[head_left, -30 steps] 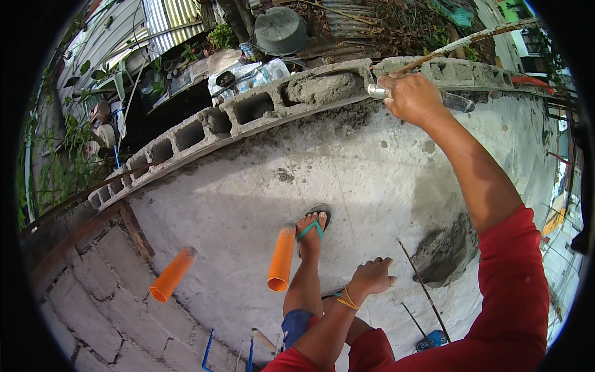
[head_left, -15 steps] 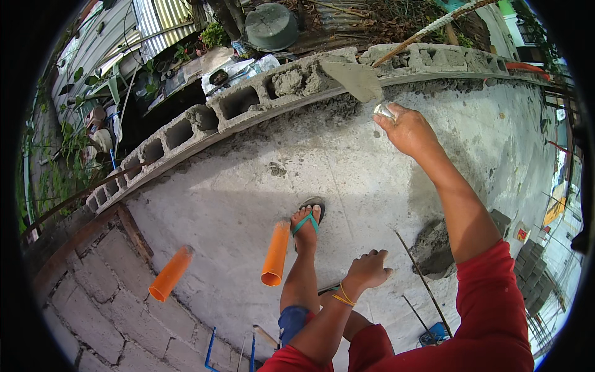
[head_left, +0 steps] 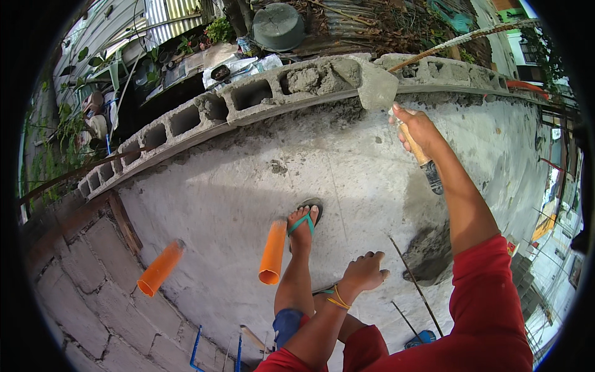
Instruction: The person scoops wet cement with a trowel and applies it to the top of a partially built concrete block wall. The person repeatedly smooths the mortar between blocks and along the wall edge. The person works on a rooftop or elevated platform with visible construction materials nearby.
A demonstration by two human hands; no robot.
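View: head, the one view now; looks down on a pale concrete floor [head_left: 365, 192] with a row of hollow blocks [head_left: 248, 94] curving along its far side.
Right hand: the right hand [head_left: 416, 131] wraps the wooden handle of a trowel [head_left: 378, 88], thumb toward the blade end; fingers closed round the grip, its black butt sticking out below.
Trowel: blade points away from the person, over the near edge of the block row; whether it touches the block, cannot tell.
Mortar: grey lumps of mortar [head_left: 302, 80] sit in the block cavity just left of the blade; surface rough, uneven; cavities farther left look unfilled.
Left hand: the left hand [head_left: 364, 273] hangs in front of the knees, fingers loosely bent, thumb apart; nothing seen in it.
Bar: a rusty bar [head_left: 462, 42] slants across the row just beside the blade; judged an obstacle, so short strokes on its left suit best.
Handling: a firm but loose-wristed grip seems right; tilt the blade slightly, press lumps down into corners, draw excess inward from the rim.
Footing: sandalled foot [head_left: 302, 226] is flat, just beside an orange pipe [head_left: 273, 253]; best kept clear of it when leaning.
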